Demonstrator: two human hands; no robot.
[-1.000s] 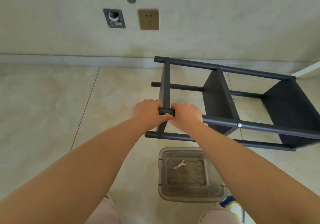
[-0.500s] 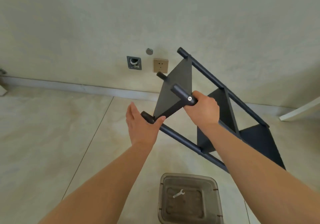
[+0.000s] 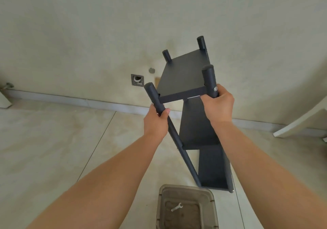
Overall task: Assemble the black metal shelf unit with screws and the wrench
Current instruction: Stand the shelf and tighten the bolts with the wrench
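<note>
Head view, both hands point(image 3: 155, 122) point(image 3: 218, 105) gripping shelf unit point(image 3: 184, 73)

My shelf unit point(image 3: 187, 77) is black metal, three flat panels between four round posts, standing nearly upright but tilted. A silver screw point(image 3: 215, 88) shows on one post. The small silver wrench point(image 3: 176, 207) lies flat in a bin.

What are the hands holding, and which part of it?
Both hold the black shelf unit by its front poles: the left hand grips the left pole below its top, the right hand the right pole.
</note>
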